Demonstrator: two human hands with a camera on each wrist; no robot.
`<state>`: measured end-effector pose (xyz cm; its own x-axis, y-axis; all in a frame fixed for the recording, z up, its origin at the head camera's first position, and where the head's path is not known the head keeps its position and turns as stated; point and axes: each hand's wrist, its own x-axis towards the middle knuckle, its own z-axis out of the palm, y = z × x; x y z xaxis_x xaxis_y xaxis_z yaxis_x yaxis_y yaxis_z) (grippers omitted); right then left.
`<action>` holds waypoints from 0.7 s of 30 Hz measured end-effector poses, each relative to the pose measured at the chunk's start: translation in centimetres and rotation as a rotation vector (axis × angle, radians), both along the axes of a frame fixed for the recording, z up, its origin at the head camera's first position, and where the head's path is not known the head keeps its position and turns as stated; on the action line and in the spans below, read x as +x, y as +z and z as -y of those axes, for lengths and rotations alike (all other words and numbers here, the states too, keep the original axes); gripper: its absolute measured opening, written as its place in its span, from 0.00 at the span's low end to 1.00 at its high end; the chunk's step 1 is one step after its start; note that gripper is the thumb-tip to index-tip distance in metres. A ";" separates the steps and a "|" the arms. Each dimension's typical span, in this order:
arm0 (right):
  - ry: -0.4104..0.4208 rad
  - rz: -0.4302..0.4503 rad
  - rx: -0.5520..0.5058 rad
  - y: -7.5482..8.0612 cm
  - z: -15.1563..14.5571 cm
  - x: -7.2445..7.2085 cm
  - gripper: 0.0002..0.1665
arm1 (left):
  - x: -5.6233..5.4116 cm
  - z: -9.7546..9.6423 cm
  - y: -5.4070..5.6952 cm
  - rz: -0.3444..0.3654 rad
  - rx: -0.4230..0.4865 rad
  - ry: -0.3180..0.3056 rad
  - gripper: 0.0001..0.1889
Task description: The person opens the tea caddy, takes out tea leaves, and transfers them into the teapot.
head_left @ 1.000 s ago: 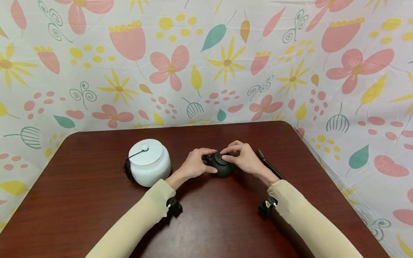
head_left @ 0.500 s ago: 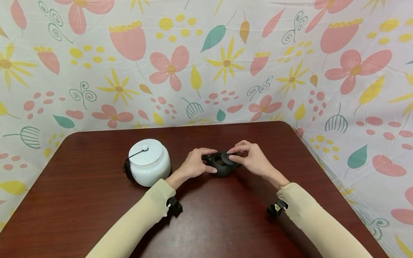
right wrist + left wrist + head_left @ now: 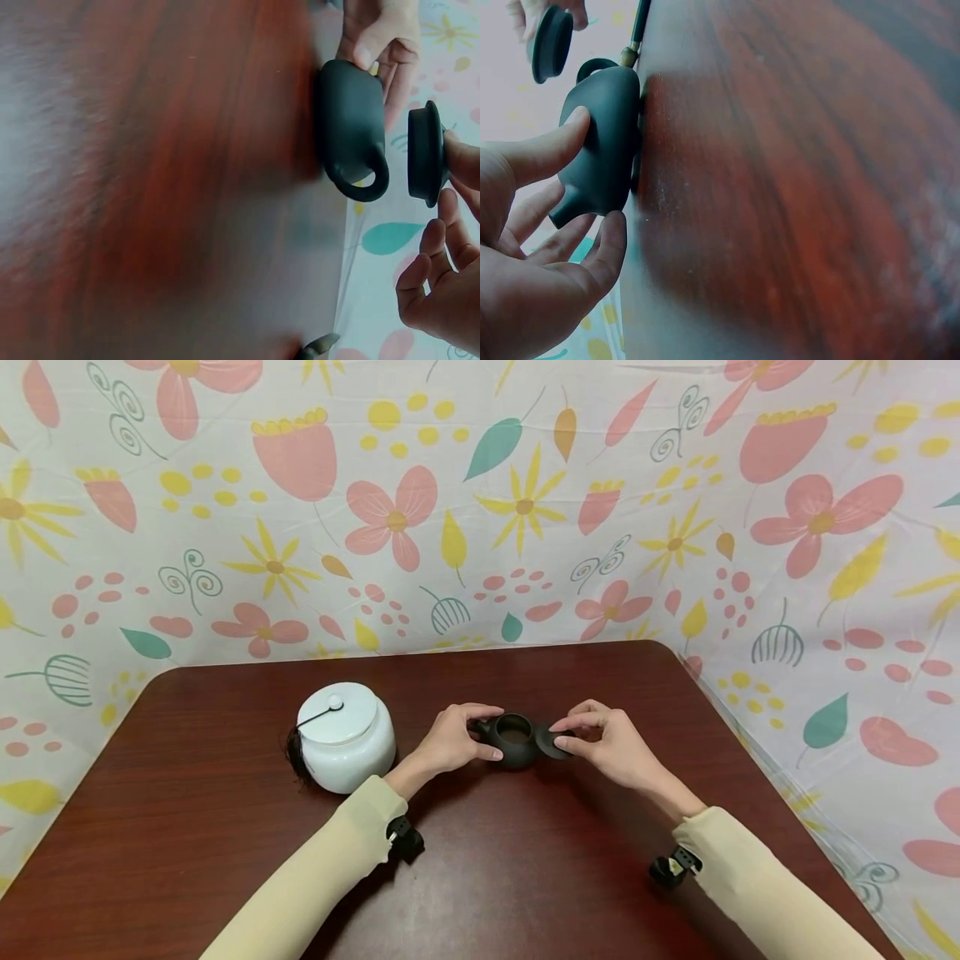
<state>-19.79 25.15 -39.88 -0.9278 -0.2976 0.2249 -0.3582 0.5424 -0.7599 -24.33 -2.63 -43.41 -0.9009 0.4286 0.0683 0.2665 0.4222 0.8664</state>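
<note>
- On the far middle of the dark-red wooden table (image 3: 225,843), head view: a small, round black teapot (image 3: 516,757) stands uncovered. Left hand (image 3: 453,741) grasps its spout side, apparently for stability. Right hand (image 3: 609,750) pinches a flat, round black lid (image 3: 550,742) just right of the mouth. A glossy white lidded jar (image 3: 356,764) stands left, beyond both hands' grasp.
- At the left wrist view: thumb bears on the teapot's near side, presumably to counter the fingers about the spout.
- At the right wrist view: lid is apart from the teapot, held from above, likely keeping its underside unobstructed.
</note>
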 end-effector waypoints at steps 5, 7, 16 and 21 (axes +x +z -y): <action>0.008 -0.015 0.005 -0.2 -0.8 1.2 0.09 | 0.0 0.0 0.0 0.002 -0.003 -0.004 0.36; 0.011 -0.018 0.008 -0.4 -1.2 1.5 0.09 | 0.0 0.0 0.0 0.002 -0.005 -0.005 0.36; 0.005 0.029 0.030 -1.5 -2.5 2.9 0.10 | -0.1 -0.1 0.1 0.005 -0.012 -0.002 0.35; 0.023 0.029 0.043 -2.0 -2.9 3.4 0.09 | -0.2 -0.1 0.1 0.011 -0.020 -0.005 0.35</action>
<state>-16.34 28.06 -41.90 -0.9265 -0.3281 0.1843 -0.3490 0.5664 -0.7466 -24.52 -2.56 -43.28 -0.8992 0.4346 0.0500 0.2594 0.4377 0.8609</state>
